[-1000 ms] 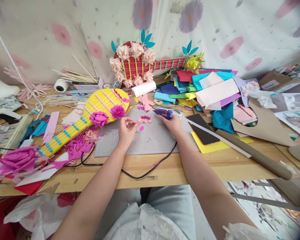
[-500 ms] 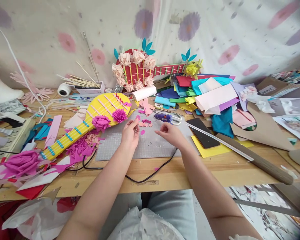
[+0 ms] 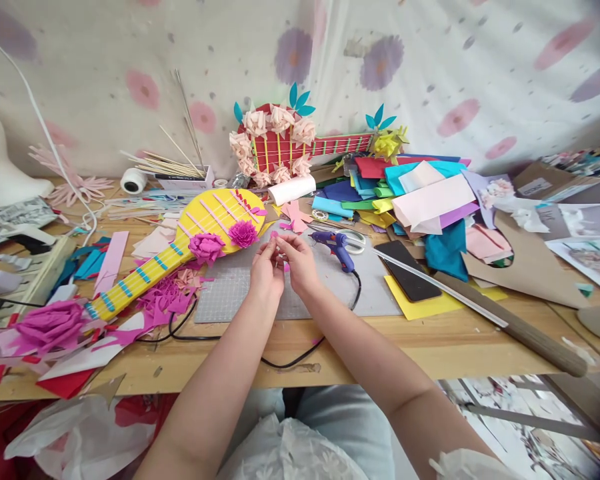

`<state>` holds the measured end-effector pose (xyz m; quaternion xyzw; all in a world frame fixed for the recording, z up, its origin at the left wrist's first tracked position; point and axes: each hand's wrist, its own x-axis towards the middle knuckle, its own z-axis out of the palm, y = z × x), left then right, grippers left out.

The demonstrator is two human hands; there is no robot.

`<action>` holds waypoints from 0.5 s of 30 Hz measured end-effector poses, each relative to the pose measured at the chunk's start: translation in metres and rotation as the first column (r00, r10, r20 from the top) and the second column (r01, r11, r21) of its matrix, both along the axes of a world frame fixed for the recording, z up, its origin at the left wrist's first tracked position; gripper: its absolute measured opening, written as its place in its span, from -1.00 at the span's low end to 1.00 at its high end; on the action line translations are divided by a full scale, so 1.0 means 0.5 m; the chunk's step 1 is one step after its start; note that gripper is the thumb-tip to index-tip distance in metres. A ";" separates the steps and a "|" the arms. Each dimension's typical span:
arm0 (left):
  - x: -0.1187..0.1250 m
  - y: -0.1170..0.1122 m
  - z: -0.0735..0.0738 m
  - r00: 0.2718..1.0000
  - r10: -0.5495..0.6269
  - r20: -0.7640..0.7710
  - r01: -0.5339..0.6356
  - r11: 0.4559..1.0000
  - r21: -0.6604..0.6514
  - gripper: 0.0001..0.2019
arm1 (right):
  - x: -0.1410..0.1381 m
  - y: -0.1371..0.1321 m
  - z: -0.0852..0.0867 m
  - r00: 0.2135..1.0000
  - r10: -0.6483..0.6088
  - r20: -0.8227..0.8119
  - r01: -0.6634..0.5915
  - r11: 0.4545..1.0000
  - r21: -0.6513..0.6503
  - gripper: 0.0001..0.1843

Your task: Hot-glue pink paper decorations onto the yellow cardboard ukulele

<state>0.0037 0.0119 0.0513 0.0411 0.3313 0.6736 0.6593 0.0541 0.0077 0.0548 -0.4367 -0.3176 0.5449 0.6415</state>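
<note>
Both hands meet over the grey cutting mat (image 3: 240, 293). My left hand (image 3: 267, 270) and my right hand (image 3: 297, 261) pinch a small pink paper petal (image 3: 275, 235) between their fingertips. The blue glue gun (image 3: 336, 245) lies on the mat just right of my right hand, its black cord (image 3: 290, 360) running to the table's front edge. A yellow paper guitar (image 3: 180, 247) with two magenta paper flowers (image 3: 207, 245) lies left of my left hand.
Scissors (image 3: 353, 240) lie behind the glue gun. A black phone (image 3: 405, 260) rests on yellow paper. Coloured paper sheets (image 3: 420, 193) pile up at the back right, with a red paper guitar (image 3: 285, 143) behind. Pink scraps (image 3: 160, 297), a magenta flower (image 3: 50, 327) and a wooden stick (image 3: 520, 330) lie around.
My right hand let go of the glue gun, left it on the mat and moved left to meet my left hand at the pink petal.
</note>
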 end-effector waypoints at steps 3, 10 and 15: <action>0.000 0.002 0.003 0.998 0.000 0.059 0.002 1.000 -0.023 -0.84 | -0.010 0.005 0.001 0.999 -0.033 -0.038 0.033 0.999 0.000 -0.74; -0.020 0.006 -0.005 0.990 -0.125 -0.062 0.125 0.992 -0.006 -0.87 | -0.023 0.019 -0.010 0.999 -0.042 -0.014 0.041 0.997 -0.066 -0.77; -0.066 -0.006 0.022 0.851 -0.129 -0.510 0.181 0.982 0.054 -0.67 | 0.000 0.036 -0.016 0.998 -0.052 0.027 0.053 0.998 -0.025 -0.80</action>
